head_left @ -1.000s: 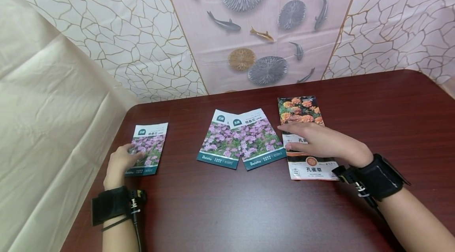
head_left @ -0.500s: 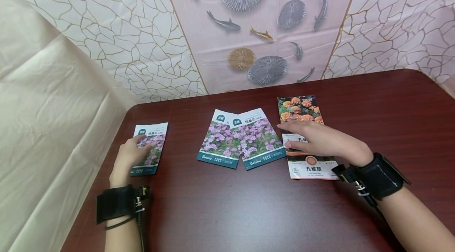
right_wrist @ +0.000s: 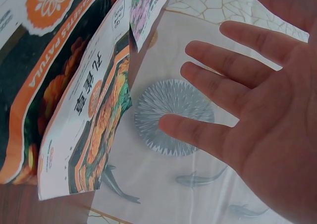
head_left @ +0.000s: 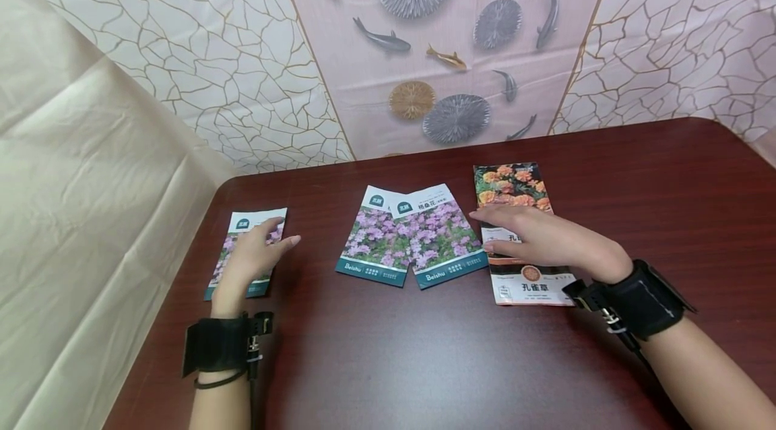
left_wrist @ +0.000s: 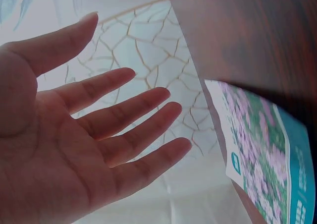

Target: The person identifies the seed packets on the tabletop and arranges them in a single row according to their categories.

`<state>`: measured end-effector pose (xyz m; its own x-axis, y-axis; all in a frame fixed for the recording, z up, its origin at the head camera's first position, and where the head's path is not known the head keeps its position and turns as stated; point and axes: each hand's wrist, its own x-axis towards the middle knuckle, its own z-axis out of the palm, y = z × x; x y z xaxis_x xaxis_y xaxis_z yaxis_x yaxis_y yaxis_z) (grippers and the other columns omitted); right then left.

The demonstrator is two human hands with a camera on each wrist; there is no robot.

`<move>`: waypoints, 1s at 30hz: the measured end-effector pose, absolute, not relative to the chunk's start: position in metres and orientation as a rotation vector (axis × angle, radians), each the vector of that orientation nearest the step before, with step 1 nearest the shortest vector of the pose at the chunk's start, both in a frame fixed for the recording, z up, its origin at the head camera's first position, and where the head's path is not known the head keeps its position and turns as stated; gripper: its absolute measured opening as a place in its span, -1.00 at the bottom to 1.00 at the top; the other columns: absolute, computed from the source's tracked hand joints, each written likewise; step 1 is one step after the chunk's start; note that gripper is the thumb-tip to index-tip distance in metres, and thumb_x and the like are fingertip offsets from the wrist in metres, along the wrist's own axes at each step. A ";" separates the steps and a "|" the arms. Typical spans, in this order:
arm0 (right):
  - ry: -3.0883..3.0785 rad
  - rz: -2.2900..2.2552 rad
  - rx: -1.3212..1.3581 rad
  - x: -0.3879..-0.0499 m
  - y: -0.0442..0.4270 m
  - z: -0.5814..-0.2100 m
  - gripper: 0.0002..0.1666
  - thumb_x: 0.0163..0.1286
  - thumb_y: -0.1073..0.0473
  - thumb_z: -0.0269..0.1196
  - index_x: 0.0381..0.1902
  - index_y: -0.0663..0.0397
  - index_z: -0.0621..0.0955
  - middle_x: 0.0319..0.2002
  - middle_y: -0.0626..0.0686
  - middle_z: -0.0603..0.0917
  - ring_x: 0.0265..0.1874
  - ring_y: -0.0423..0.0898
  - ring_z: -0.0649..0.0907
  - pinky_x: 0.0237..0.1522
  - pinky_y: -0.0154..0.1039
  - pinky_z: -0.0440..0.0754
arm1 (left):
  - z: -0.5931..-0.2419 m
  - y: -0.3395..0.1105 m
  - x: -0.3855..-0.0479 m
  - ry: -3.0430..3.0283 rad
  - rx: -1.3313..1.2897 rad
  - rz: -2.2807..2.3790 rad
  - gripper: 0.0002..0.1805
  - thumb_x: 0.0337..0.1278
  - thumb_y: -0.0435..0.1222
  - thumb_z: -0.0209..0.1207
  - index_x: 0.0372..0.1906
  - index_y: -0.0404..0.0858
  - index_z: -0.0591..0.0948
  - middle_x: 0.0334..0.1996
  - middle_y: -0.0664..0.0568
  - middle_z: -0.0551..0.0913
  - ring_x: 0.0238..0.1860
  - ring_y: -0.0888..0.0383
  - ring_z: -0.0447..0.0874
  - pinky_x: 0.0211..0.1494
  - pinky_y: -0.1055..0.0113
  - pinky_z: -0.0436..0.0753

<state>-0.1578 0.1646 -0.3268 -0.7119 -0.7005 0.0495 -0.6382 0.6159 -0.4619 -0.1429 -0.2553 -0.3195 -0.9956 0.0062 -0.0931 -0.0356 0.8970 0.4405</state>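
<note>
My left hand (head_left: pixel 251 258) hangs over a seed packet with pink flowers (head_left: pixel 257 216) at the table's left, hiding part of it. The left wrist view shows those fingers spread and apart from the packet (left_wrist: pixel 262 144). My right hand (head_left: pixel 548 238) is above two overlapping marigold seed packets, the upper one (head_left: pixel 514 182) and the lower one (head_left: pixel 533 290). In the right wrist view, its fingers are extended and hold nothing, with the marigold packets (right_wrist: pixel 91 110) beside them. Between the hands lie two pink-flower packets, a left one (head_left: pixel 376 238) partly under a right one (head_left: pixel 441 234).
The dark red-brown table (head_left: pixel 388 356) has a rounded far edge. Behind it hangs a patterned cloth (head_left: pixel 376 100) with fish and discs. A cream cloth (head_left: pixel 91 228) closes off the left side. Both wrists wear black straps with cameras and cables.
My left hand has moved to the right and slightly away from me across its packet, uncovering the packet's left side. The right hand and the packets have hardly moved.
</note>
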 end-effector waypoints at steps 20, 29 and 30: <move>2.595 -0.469 -1.461 -0.145 0.097 -0.336 -0.43 0.29 0.08 0.19 0.21 0.22 0.41 0.15 0.24 0.44 0.18 0.13 0.39 0.15 0.18 0.27 | -0.334 -0.215 -0.143 2.704 0.239 0.953 -0.42 0.22 -0.05 0.08 0.23 -0.31 0.35 0.06 -0.19 0.49 0.09 -0.10 0.41 0.06 -0.03 0.42; 2.503 -0.336 -1.510 -0.134 0.070 -0.344 -0.40 0.31 0.02 0.17 0.24 0.16 0.39 0.21 0.14 0.41 0.23 0.04 0.35 0.16 0.19 0.25 | -0.341 -0.205 -0.145 2.676 0.126 0.915 -0.43 0.23 -0.08 0.07 0.24 -0.32 0.33 0.06 -0.18 0.48 0.10 -0.09 0.41 0.06 -0.01 0.42; 2.494 -0.333 -1.506 -0.133 0.069 -0.345 -0.40 0.31 0.02 0.17 0.24 0.16 0.39 0.21 0.13 0.40 0.23 0.03 0.34 0.16 0.20 0.24 | -0.342 -0.205 -0.146 2.681 0.122 0.898 -0.43 0.23 -0.09 0.07 0.24 -0.32 0.33 0.05 -0.18 0.49 0.09 -0.08 0.42 0.05 0.00 0.42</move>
<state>-0.1331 0.0686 -0.3447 -0.4563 -0.8877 -0.0610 -0.8407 0.4526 -0.2974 -0.1456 -0.2049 -0.3419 -0.9483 0.1771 -0.2634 -0.0172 0.8000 0.5998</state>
